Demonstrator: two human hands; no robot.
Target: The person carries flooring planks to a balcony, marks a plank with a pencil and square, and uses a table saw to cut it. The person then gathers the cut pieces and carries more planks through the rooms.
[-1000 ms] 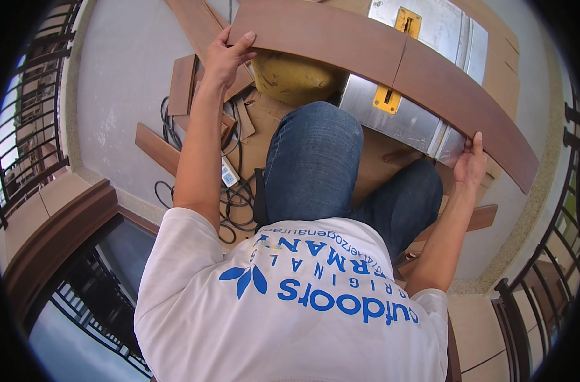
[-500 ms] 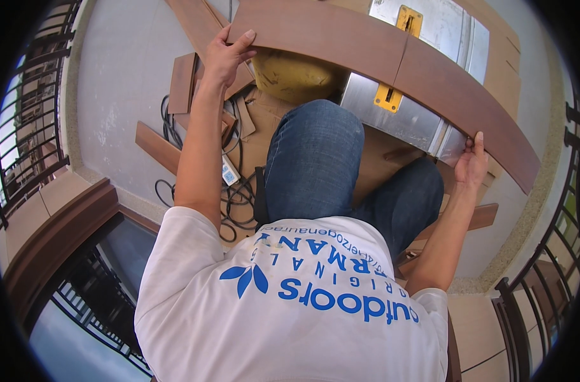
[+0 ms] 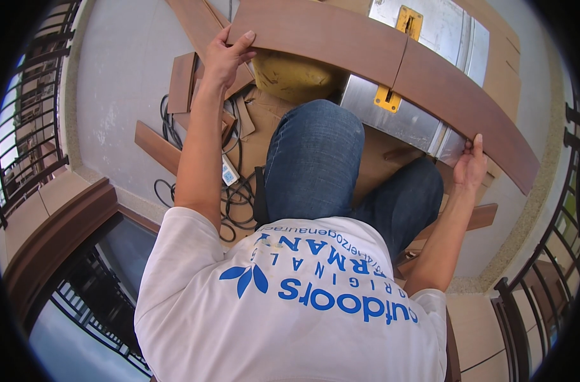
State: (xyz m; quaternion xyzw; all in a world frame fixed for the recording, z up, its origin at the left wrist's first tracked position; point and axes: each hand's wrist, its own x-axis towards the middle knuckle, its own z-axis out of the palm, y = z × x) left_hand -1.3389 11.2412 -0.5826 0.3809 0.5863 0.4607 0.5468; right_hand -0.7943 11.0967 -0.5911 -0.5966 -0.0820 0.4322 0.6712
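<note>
A reddish-brown wooden plank (image 3: 322, 32) lies across a silver metal saw table (image 3: 404, 121), with a thin dark cut line dividing it from a right-hand plank piece (image 3: 462, 102). At the plank's left end, my left hand (image 3: 226, 57) grips the edge, thumb on top and fingers partly underneath. My right hand (image 3: 471, 165) pinches the near edge of the right-hand piece. Yellow slotted inserts (image 3: 387, 99) show on the metal top on both sides of the wood. The planks cover the stretch between these inserts, so no blade is visible.
Below the plank's left half sits a yellow tub-like object (image 3: 296, 76). Black cables (image 3: 239, 204) and a white power strip (image 3: 229, 172) lie on the floor by my left arm, among wooden offcuts (image 3: 156, 146). Dark railings (image 3: 35, 108) flank both sides.
The dark line between the two plank pieces looks slightly wider. My right hand and the right-hand piece have shifted very slightly; my left hand stays in place.
</note>
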